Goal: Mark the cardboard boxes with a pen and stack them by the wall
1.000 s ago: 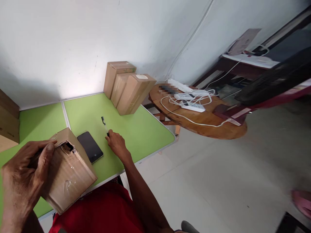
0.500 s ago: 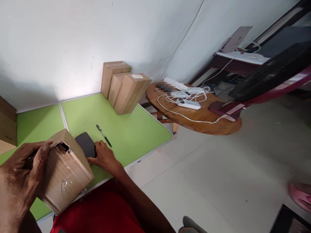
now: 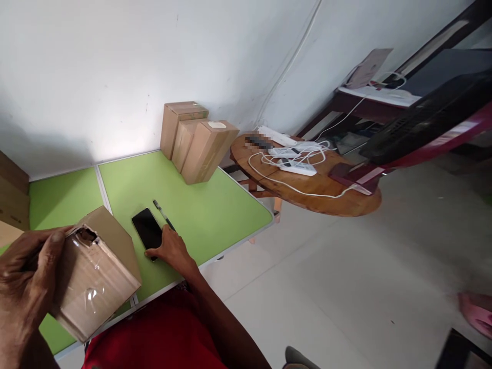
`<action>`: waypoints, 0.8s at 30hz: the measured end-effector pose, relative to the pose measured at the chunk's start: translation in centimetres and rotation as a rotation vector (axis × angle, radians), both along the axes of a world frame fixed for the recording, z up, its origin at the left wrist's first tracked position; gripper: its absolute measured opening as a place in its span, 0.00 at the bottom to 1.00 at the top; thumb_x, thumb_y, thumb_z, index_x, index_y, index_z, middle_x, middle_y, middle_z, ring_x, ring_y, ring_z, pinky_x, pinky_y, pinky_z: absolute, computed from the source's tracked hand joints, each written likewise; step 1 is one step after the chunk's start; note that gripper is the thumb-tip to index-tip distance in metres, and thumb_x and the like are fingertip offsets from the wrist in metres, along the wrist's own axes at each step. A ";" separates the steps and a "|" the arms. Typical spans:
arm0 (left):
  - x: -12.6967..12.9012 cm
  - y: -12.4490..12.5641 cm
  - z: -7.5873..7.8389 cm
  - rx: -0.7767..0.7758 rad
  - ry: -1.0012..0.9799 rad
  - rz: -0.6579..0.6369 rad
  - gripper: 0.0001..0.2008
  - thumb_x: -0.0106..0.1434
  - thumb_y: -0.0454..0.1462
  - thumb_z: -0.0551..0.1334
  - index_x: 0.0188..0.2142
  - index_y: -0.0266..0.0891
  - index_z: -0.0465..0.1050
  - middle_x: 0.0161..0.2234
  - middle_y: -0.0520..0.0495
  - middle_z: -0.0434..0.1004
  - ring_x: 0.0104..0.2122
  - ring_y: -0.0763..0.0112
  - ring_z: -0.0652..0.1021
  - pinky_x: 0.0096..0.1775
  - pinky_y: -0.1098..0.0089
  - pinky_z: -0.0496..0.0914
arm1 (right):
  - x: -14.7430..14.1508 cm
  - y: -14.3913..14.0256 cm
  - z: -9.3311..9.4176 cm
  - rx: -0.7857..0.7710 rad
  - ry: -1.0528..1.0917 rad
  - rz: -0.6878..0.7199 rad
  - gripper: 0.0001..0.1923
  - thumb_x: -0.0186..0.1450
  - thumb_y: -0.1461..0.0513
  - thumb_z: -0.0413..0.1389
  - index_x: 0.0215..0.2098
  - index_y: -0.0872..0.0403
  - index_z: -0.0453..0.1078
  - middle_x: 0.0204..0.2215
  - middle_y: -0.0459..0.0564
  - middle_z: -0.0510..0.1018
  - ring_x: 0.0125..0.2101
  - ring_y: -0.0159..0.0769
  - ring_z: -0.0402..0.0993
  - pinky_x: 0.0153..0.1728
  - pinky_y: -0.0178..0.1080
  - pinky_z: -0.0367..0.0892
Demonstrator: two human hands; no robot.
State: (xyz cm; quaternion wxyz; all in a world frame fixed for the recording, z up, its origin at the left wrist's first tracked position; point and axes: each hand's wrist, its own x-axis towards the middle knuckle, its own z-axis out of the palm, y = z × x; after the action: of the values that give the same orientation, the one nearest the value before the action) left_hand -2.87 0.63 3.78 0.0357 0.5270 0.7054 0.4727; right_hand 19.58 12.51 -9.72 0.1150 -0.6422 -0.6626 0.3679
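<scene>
Grasping the smartphone (image 3: 145, 225) by its near end, the right hand (image 3: 173, 251) has shifted it rightward on the green table (image 3: 230, 215), close beside the pen (image 3: 162, 211), leaving it apart from the torn cardboard carton (image 3: 98, 287) at near left, which the left hand (image 3: 28, 279) pinches.
</scene>
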 end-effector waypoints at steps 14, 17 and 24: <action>2.0 2.7 1.2 0.022 -0.098 -0.126 0.13 0.64 0.49 0.71 0.33 0.44 0.88 0.33 0.45 0.90 0.31 0.65 0.85 0.30 0.69 0.76 | 6.8 -6.3 1.0 -0.458 1.421 -0.306 0.33 0.57 0.50 0.83 0.52 0.50 0.75 0.44 0.51 0.87 0.40 0.47 0.92 0.37 0.44 0.87; 2.4 2.7 1.3 0.034 -0.098 -0.117 0.13 0.63 0.48 0.70 0.32 0.43 0.88 0.31 0.46 0.88 0.31 0.65 0.84 0.30 0.69 0.75 | 7.0 -7.9 3.5 -0.400 1.550 -0.275 0.29 0.61 0.49 0.82 0.49 0.49 0.75 0.43 0.49 0.88 0.39 0.43 0.91 0.35 0.39 0.86; 2.5 2.5 1.3 0.035 -0.089 -0.121 0.14 0.64 0.50 0.70 0.32 0.44 0.86 0.34 0.46 0.89 0.32 0.64 0.84 0.32 0.69 0.75 | 4.0 -10.9 8.4 -0.495 1.691 0.092 0.36 0.64 0.43 0.78 0.61 0.47 0.73 0.32 0.46 0.87 0.29 0.41 0.88 0.31 0.41 0.81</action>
State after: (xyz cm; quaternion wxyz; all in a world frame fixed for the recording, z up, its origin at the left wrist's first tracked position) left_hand -0.41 3.10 5.05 0.0864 0.5478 0.6616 0.5048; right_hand 23.58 1.64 -1.35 0.4096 -0.1339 -0.2821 0.8572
